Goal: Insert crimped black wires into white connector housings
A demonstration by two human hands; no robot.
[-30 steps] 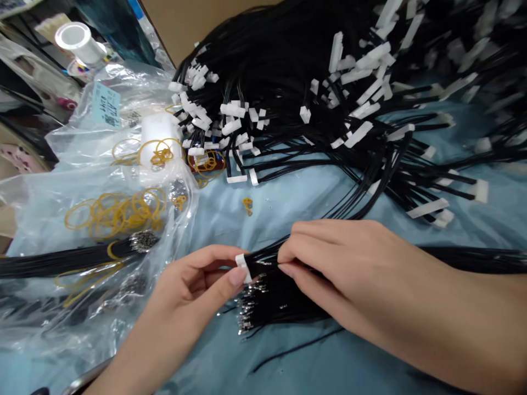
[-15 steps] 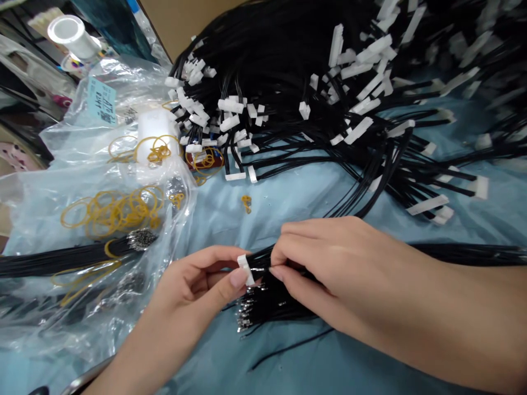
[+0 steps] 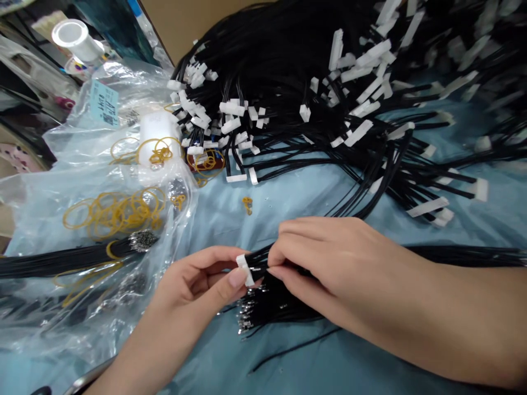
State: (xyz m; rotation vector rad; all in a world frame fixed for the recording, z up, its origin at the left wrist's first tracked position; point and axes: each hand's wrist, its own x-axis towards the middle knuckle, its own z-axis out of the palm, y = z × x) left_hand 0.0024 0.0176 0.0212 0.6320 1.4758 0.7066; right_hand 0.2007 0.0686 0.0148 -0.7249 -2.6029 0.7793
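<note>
Between the thumb and fingers of my left hand [image 3: 201, 291] is a white plastic connector housing [image 3: 245, 270], with several black wires running out of its right side. My right hand [image 3: 321, 263] pinches a black wire [image 3: 260, 269] close to the housing; its metal tip points at the housing, and I cannot tell how far in it sits. Under both hands lies a bundle of loose black wires [image 3: 280, 307] with crimped metal terminals [image 3: 246, 312] at the left end. One single wire [image 3: 292, 349] lies apart, nearer to me.
A large heap of finished black cables [image 3: 263, 60] with white connectors covers the back. At left, clear plastic bags [image 3: 135, 307] hold rubber bands [image 3: 115, 211] and a tied wire bundle [image 3: 74, 258]. A white spool [image 3: 78, 39] stands behind them. Blue cloth [image 3: 218, 219] covers the table.
My right hand has moved very slightly left, bringing the wire a little closer to the connector housing. My left hand keeps its hold; the view has shifted slightly.
</note>
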